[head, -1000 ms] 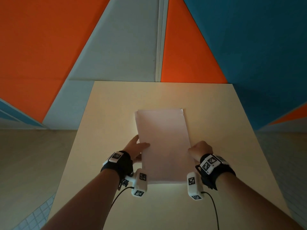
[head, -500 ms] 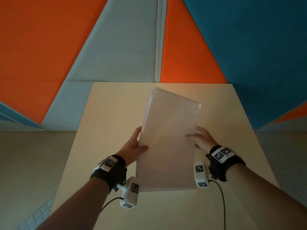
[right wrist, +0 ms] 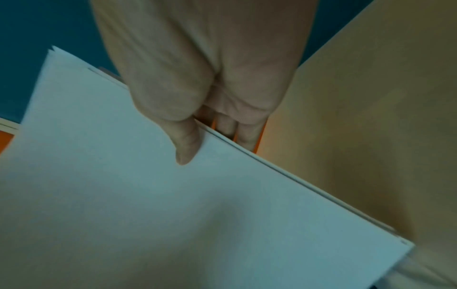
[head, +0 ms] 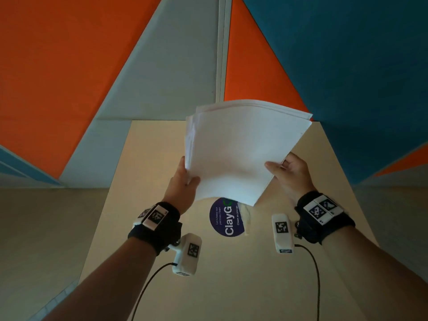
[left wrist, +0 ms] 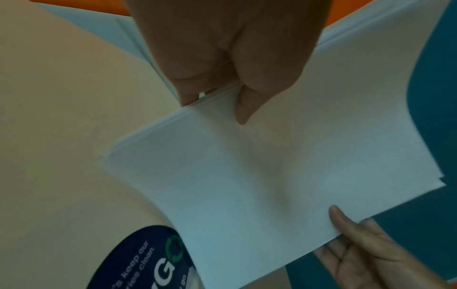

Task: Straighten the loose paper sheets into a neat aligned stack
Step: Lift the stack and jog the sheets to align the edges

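Observation:
A stack of white paper sheets (head: pixel 240 154) hangs in the air above the beige table (head: pixel 148 172), tilted with its top to the right. Its top edges are fanned and uneven. My left hand (head: pixel 185 179) pinches the stack's left edge, thumb on the front face and fingers behind. My right hand (head: pixel 286 170) pinches the right edge the same way. In the left wrist view the paper sheets (left wrist: pixel 272 172) bow between my left hand (left wrist: pixel 222 78) and my right hand (left wrist: pixel 358 244). The right wrist view shows my right hand (right wrist: pixel 197 121) with its thumb on the paper sheets (right wrist: pixel 148 205).
A round dark blue sticker (head: pixel 225 218) lies on the table under the stack's lower edge, with a crumpled white scrap (head: pixel 246 216) at its right side. Wall panels in orange, grey and teal rise behind the table's far edge. Cables trail from both wrist cameras.
The stack lay flat on the table a second ago. Both hands have lifted it clear, raised it higher and tilted it to the right, uncovering the blue sticker.

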The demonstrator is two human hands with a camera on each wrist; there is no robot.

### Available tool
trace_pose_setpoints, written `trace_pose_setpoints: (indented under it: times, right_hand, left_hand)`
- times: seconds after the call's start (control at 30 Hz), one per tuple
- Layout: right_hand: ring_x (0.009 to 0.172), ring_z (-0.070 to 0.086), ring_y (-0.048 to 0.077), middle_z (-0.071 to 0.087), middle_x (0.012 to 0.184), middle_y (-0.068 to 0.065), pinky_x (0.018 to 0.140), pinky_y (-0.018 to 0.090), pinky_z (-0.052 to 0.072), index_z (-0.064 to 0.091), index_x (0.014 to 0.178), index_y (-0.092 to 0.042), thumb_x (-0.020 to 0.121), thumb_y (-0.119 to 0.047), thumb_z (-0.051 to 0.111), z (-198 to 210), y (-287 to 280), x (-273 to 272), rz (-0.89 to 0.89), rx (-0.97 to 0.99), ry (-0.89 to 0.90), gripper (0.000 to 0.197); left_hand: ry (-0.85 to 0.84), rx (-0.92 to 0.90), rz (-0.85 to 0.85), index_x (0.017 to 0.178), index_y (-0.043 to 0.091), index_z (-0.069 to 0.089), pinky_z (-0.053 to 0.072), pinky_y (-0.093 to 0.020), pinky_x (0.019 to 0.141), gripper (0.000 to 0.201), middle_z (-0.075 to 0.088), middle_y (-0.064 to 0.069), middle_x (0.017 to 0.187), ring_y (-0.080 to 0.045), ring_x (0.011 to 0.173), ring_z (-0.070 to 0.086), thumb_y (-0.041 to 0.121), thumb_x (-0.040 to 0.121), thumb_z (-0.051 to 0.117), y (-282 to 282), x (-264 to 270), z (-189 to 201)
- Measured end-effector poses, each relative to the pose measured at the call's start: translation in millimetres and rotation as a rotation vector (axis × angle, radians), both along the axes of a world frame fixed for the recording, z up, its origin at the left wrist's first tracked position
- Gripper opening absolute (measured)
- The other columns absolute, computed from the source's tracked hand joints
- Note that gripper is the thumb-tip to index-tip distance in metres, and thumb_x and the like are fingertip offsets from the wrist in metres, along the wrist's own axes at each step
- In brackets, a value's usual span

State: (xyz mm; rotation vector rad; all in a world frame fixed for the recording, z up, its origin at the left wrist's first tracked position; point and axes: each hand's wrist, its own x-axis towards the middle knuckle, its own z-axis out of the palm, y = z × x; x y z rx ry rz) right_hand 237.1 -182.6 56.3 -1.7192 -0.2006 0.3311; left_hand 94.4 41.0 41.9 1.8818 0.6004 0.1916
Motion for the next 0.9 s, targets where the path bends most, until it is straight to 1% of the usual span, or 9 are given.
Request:
trace_pose_setpoints:
  times: [0.1, 0.2, 0.3, 0.4, 0.53, 0.63, 0.77, 0.83, 0.9]
  right_hand:
    - [0.069, 0.066, -0.010, 0.069, 0.084, -0.005, 0.067, 0.008, 0.051, 0.066, 0.098, -0.005, 0.086, 0.007, 0.064, 4, 2, -1, -0.003, 0.016, -0.031, 0.017]
    - [0.078, 0.068, -0.001, 0.071, 0.093, 0.000, 0.077, 0.018, 0.054, 0.064, 0.112, 0.000, 0.084, 0.008, 0.066, 1, 1, -5, 0.016, -0.014, -0.037, 0.029]
    - [0.085, 0.070, 0.010, 0.072, 0.097, 0.003, 0.080, 0.026, 0.054, 0.062, 0.113, -0.002, 0.079, 0.004, 0.074, -2, -1, -6, 0.012, -0.037, -0.012, 0.037]
    - [0.091, 0.070, 0.013, 0.073, 0.101, 0.003, 0.081, 0.025, 0.053, 0.064, 0.112, -0.004, 0.078, -0.004, 0.078, -1, 0, -9, 0.023, -0.070, -0.006, 0.037]
    - [0.091, 0.071, 0.011, 0.075, 0.101, 0.000, 0.082, 0.025, 0.052, 0.068, 0.107, -0.008, 0.078, -0.007, 0.079, 2, 1, -14, 0.035, -0.071, 0.000, 0.031]
    - [0.092, 0.071, 0.011, 0.075, 0.100, -0.003, 0.079, 0.024, 0.054, 0.069, 0.104, -0.014, 0.077, -0.010, 0.080, 2, 5, -16, 0.053, -0.060, 0.001, 0.030]
    - [0.085, 0.073, 0.006, 0.076, 0.091, -0.008, 0.077, 0.024, 0.054, 0.072, 0.093, -0.019, 0.075, -0.011, 0.082, 4, 4, -16, 0.055, -0.068, 0.026, 0.023]
    - [0.075, 0.072, 0.001, 0.074, 0.076, -0.015, 0.065, 0.018, 0.053, 0.070, 0.081, -0.021, 0.076, -0.011, 0.081, 10, 2, -17, 0.071, -0.087, 0.045, 0.016]
    - [0.045, 0.059, -0.009, 0.059, 0.044, -0.023, 0.044, 0.014, 0.044, 0.056, 0.062, -0.023, 0.080, -0.007, 0.077, 18, 3, -22, 0.064, -0.111, 0.045, 0.032]
  left_hand:
    - [0.007, -0.020, 0.018, 0.139, 0.017, 0.037, 0.042, -0.031, 0.098, 0.053, 0.059, 0.004, 0.116, -0.022, 0.112, 0.058, 0.001, 0.090, 0.051, -4, 1, 6]
    - [0.008, -0.073, 0.042, 0.138, 0.026, 0.038, 0.045, -0.046, 0.105, 0.059, 0.062, 0.003, 0.125, -0.024, 0.118, 0.059, 0.016, 0.083, 0.059, -7, -4, 0]
    - [-0.047, -0.143, 0.096, 0.124, 0.035, 0.046, 0.050, -0.051, 0.099, 0.055, 0.066, 0.002, 0.121, -0.021, 0.112, 0.063, 0.026, 0.073, 0.065, -9, -4, 0]
    - [-0.109, -0.180, 0.147, 0.124, 0.028, 0.048, 0.053, -0.051, 0.095, 0.059, 0.068, 0.001, 0.117, -0.020, 0.107, 0.066, 0.019, 0.070, 0.069, -15, -2, 12]
    - [-0.197, -0.228, 0.192, 0.125, 0.021, 0.050, 0.052, -0.049, 0.097, 0.061, 0.069, 0.000, 0.117, -0.018, 0.107, 0.067, 0.010, 0.069, 0.073, -15, 3, 24]
    - [-0.218, -0.247, 0.192, 0.127, 0.021, 0.051, 0.052, -0.047, 0.098, 0.060, 0.069, 0.003, 0.116, -0.015, 0.107, 0.067, 0.014, 0.071, 0.074, -19, 6, 32]
    - [-0.302, -0.272, 0.172, 0.125, 0.023, 0.053, 0.049, -0.045, 0.100, 0.055, 0.068, 0.003, 0.119, -0.016, 0.112, 0.064, 0.033, 0.074, 0.072, -23, 3, 41]
    - [-0.395, -0.313, 0.187, 0.116, 0.019, 0.055, 0.047, -0.033, 0.095, 0.048, 0.067, 0.005, 0.111, -0.012, 0.106, 0.063, 0.042, 0.075, 0.065, -23, 3, 54]
    - [-0.462, -0.328, 0.227, 0.100, 0.023, 0.056, 0.042, -0.031, 0.091, 0.039, 0.061, 0.004, 0.100, -0.013, 0.098, 0.056, 0.053, 0.075, 0.055, -23, 7, 73]
